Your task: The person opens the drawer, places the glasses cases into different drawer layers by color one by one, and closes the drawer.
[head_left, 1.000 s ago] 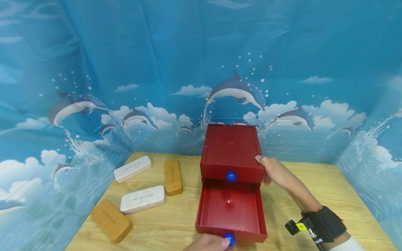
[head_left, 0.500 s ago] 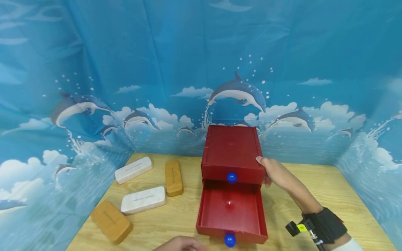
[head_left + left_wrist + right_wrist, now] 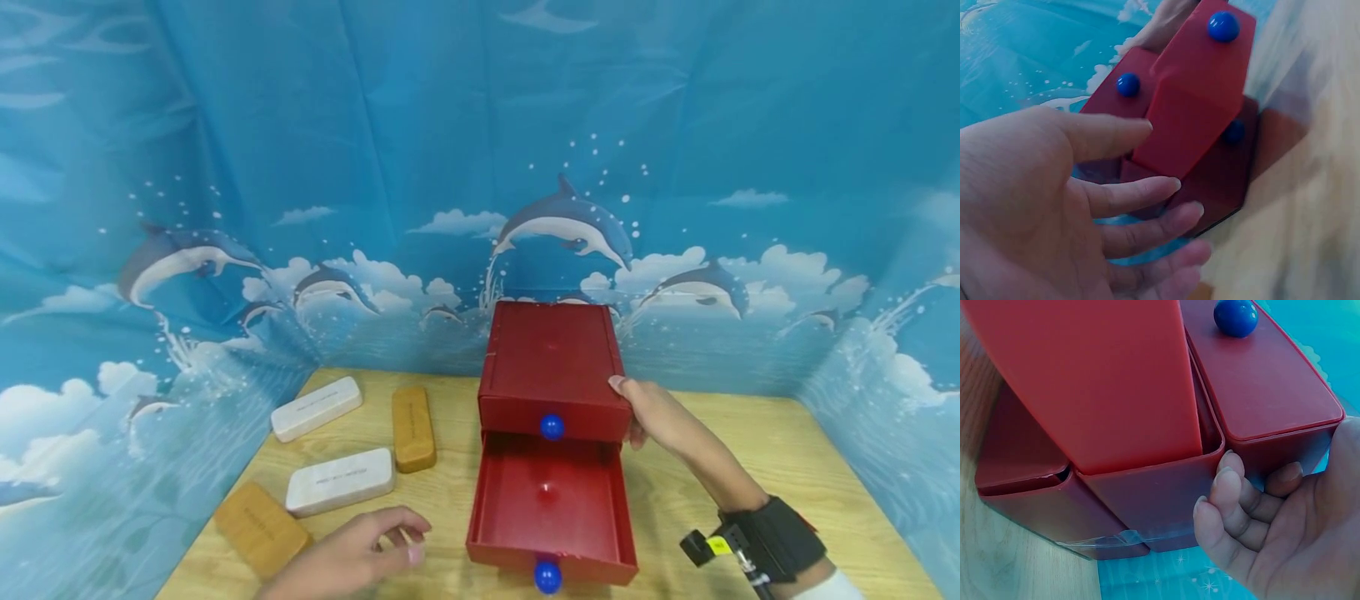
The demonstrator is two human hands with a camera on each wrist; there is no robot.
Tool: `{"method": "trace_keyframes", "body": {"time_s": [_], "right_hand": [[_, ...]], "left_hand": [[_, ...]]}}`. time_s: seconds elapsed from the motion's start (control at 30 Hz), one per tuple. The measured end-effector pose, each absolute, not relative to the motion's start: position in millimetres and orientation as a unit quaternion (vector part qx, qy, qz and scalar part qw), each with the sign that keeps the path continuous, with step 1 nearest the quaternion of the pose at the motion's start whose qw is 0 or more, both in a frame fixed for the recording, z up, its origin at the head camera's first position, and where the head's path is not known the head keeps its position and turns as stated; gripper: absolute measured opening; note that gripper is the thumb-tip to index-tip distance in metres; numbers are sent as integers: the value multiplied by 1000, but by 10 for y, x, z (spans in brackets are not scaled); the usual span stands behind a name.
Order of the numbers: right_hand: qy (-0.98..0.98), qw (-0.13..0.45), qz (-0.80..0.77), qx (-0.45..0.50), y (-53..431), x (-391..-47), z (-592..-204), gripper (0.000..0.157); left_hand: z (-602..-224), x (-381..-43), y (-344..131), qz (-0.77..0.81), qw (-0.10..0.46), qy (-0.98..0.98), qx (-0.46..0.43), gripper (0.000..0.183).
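R hand grips top-right front corner of red drawer box, thumb on top, fingers curled on its side. L hand holds nothing, fingers loosely curled/relaxed, above the table just left of pulled-out lower drawer. Lower drawer interior bare; its blue knob untouched. Upper drawer closed w/ blue knob. Box at table centre, back near the backdrop.

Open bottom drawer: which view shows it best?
The head view: the open bottom drawer shows whole, pulled out and empty inside. The left wrist view gives only a blurred slanted front with its knob; the right wrist view only its underside and side wall.
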State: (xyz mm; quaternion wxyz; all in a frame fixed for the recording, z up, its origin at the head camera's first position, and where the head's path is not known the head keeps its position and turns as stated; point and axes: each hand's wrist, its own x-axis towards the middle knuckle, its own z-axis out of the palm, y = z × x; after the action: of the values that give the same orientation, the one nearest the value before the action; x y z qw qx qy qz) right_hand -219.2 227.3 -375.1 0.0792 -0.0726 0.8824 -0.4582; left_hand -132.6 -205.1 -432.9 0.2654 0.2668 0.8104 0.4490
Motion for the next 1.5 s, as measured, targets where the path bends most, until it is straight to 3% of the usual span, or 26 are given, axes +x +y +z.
{"method": "trace_keyframes", "body": {"time_s": [0.13, 0.3, 0.6, 0.97, 1.3, 1.5], "right_hand": [[885, 77, -453, -78, 2271, -2208, -3753, 65], [884, 78, -454, -77, 2270, -2215, -3769, 65], [883, 75, -457, -70, 2281, -2206, -3764, 64], [886, 72, -451, -81, 2294, -2211, -3743, 67], [881, 81, -459, -78, 2294, -2208, -3737, 66], [881, 84, -460, -69, 2274, -2213, -3751, 65]], "left_hand": [[-4225, -1427, -2061, 400, 174, 856, 279, 36], [-4179, -1581, -2032, 339, 80, 907, 239, 57], [-4239, -1983, -1961, 211, 3, 960, 185, 80], [-4390, -2450, -1914, 197, -19, 974, 113, 97], [-4612, -2795, -1809, 227, 14, 973, 35, 118], [-4727, -2886, -1724, 233, 18, 972, 16, 113]]}}
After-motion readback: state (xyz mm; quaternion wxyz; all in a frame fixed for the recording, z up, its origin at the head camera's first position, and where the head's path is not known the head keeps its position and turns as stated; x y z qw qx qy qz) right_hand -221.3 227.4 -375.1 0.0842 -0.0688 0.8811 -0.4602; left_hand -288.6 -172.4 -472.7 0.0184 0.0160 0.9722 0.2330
